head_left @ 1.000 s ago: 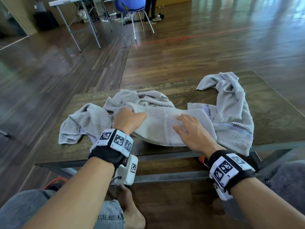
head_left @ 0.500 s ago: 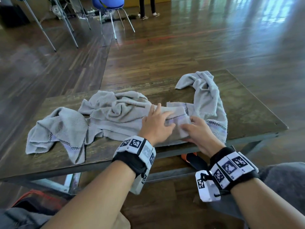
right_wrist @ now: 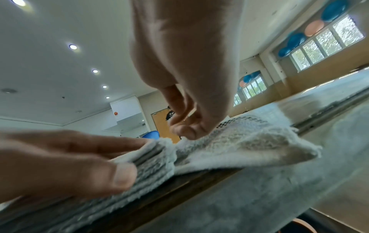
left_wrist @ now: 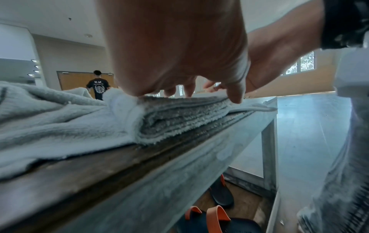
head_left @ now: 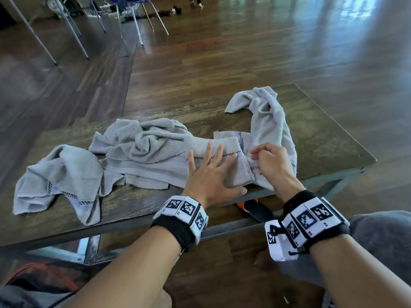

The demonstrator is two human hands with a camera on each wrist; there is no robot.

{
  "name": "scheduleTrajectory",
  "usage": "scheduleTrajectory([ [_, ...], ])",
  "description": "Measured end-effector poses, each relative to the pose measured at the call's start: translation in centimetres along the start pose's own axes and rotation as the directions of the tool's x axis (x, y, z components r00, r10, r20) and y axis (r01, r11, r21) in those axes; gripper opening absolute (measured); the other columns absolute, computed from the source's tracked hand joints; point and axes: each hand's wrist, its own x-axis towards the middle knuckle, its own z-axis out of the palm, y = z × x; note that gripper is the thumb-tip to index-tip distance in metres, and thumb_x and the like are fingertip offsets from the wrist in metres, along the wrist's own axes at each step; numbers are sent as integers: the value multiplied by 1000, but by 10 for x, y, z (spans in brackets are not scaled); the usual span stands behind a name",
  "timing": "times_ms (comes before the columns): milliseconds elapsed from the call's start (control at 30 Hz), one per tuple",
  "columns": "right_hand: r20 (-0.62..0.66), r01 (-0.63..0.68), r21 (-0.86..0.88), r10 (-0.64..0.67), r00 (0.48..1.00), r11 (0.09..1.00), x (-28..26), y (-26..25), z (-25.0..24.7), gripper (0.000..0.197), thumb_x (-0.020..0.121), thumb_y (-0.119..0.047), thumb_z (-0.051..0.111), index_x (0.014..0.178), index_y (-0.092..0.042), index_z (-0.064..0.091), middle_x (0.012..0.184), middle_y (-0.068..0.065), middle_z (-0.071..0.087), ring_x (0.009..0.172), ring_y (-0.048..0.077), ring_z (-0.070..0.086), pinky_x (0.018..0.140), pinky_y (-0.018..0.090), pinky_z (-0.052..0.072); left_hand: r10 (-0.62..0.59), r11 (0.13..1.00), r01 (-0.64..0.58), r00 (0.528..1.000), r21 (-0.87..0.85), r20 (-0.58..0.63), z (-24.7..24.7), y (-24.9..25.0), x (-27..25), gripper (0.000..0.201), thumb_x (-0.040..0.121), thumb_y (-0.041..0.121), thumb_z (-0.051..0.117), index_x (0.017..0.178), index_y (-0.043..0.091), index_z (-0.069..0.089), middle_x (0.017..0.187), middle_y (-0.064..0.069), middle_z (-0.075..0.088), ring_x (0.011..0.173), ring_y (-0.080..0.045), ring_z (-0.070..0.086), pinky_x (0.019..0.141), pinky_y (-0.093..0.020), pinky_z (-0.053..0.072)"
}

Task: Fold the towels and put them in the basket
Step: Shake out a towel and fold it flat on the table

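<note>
A folded grey towel [head_left: 224, 150] lies near the front edge of the wooden table [head_left: 322, 138]. My left hand [head_left: 211, 167] presses flat on it with fingers spread; the left wrist view shows the stacked layers [left_wrist: 179, 119] under the palm. My right hand [head_left: 262, 158] sits at the folded towel's right edge, fingers curled, thumb and forefinger [right_wrist: 183, 129] pinching cloth there. One crumpled towel [head_left: 144, 150] lies left of the folded one. Another crumpled towel [head_left: 60, 174] is at the far left, and a third [head_left: 269, 116] trails off behind my right hand. No basket shows.
Dark sandals with orange straps [head_left: 253, 207] lie under the table by my knees. An orange-edged object [head_left: 37, 274] is low at the left. Chair and table legs [head_left: 138, 25] stand far across the wooden floor. A person [left_wrist: 97, 85] stands by a distant door.
My left hand has spread out flat over the folded towel. My right hand has lifted slightly and curled its fingers at the towel's right edge. The head view has shifted.
</note>
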Motion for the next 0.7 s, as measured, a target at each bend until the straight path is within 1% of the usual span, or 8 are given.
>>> scheduleTrajectory([
  [67,76,-22,-4,22,997,1000,0,0,1,32,93,-2,40,83,-13,68,77,4,71,65,14,58,64,33,51,11,1000,-11,1000,-15,-3,1,4,0,84,85,75,42,155,45,7,168,1,-4,151,-22,-24,108,-56,-28],
  [167,151,-29,-19,31,988,999,-2,3,5,27,98,-7,42,90,-7,68,76,10,72,59,16,61,56,30,52,37,997,-38,999,-75,-11,0,8,-2,64,97,66,31,155,47,12,168,-3,6,153,-25,-15,114,-59,-20],
  [300,159,-19,-19,21,987,1000,-2,6,2,25,97,-15,47,88,-10,70,76,8,73,66,19,69,61,31,57,75,970,-92,994,-226,-84,-4,10,-5,43,104,53,25,147,55,32,164,-9,22,154,-30,3,118,-55,-14],
  [433,114,-35,-21,37,993,999,-5,4,2,28,89,-26,54,80,-5,69,77,12,72,82,33,71,79,50,61,110,905,-173,977,-389,-181,-8,18,-4,38,105,44,38,137,39,56,156,-13,40,152,-34,14,123,-45,1],
  [500,96,-51,8,50,994,999,-6,2,2,34,87,-33,56,79,-2,68,69,8,69,78,30,72,80,53,60,116,894,-189,973,-406,-197,-8,23,-2,37,105,40,40,136,34,58,154,-12,43,151,-35,17,124,-46,6],
  [600,113,-58,-5,58,992,998,-6,2,2,29,87,-38,68,75,-12,70,57,-5,69,59,12,70,62,38,61,160,907,-211,973,-364,-164,-6,28,3,36,105,35,42,136,31,59,156,-9,41,151,-37,19,124,-49,8],
  [633,114,-51,-36,54,992,998,-5,1,2,24,86,-36,72,73,-15,72,60,-4,71,59,11,71,61,34,61,171,909,-216,973,-355,-155,-5,29,6,34,104,34,44,133,30,61,156,-8,41,150,-38,19,123,-50,8],
  [700,104,-62,-68,69,992,996,-3,3,3,18,84,-26,76,70,-15,73,66,4,74,66,18,74,63,37,63,187,908,-227,972,-353,-144,-6,28,7,30,102,33,48,124,30,68,156,-8,41,150,-38,20,123,-50,8],
])
